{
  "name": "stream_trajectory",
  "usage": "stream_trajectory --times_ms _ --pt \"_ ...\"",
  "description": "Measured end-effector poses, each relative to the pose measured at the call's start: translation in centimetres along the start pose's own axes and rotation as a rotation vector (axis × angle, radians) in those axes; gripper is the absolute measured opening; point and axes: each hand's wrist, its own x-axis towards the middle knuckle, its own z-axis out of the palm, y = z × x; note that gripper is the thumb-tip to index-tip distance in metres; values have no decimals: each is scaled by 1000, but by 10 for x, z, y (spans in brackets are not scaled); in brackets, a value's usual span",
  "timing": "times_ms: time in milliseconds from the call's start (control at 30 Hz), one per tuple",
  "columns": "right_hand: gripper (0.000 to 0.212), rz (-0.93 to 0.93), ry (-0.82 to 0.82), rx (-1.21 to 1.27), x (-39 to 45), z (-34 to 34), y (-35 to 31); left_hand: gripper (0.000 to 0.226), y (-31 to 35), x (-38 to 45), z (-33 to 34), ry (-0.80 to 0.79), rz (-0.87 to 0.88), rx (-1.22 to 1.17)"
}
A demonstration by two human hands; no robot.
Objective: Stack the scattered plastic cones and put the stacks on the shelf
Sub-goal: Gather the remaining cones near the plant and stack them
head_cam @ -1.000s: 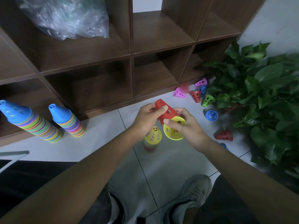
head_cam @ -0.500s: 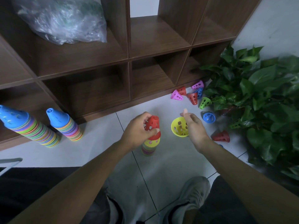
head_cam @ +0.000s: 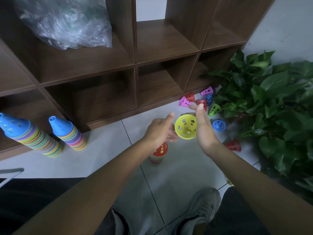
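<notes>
Right hand [head_cam: 203, 131] holds a yellow perforated cone [head_cam: 186, 127] against its palm and fingers, open mouth facing the camera; thumb and index finger are extended upward past the rim, and the grip looks like a loose cradle, the contact behind the cone being hidden. Left hand [head_cam: 159, 131] is spread, fingers relaxed, thumb up, holding nothing; it sits just left of the yellow cone with its fingertips near the rim, and I cannot tell if they touch it. Directly below the left hand, a short stack [head_cam: 157, 155] topped by a red cone stands on the tiled floor [head_cam: 105, 150], apart from both hands. 2 taller multicolour stacks with blue tops stand at left on the floor against the shelf base: tall stack [head_cam: 30, 136] and shorter stack [head_cam: 69, 133], both leaning left in this wide-angle view. Loose cones lie beyond the right hand by the shelf corner: pink cone [head_cam: 184, 102], purple cone [head_cam: 207, 91], green cone [head_cam: 214, 110], blue cone [head_cam: 218, 125], and a red cone [head_cam: 234, 145] near the plant [head_cam: 274, 106]. The brown cubby shelf [head_cam: 135, 65] has a clear plastic bag [head_cam: 67, 24] in the upper left compartment.
</notes>
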Motion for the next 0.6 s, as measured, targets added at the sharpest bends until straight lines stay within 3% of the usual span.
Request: stream_trajectory --times_ms 200,333,467,600 --pt "67 -82 -136 -4 -5 7 4 62 10 -8 0 -245 -340 -402" --pt "75 -89 -199 15 -9 9 3 58 9 -2 -14 -396 -464 -499" --pt "71 -103 -233 -15 -9 9 1 33 9 1 -20 -473 -364 -506" --pt "75 -117 -175 -59 -4 4 6 31 10 4 -20 -373 -185 -385"
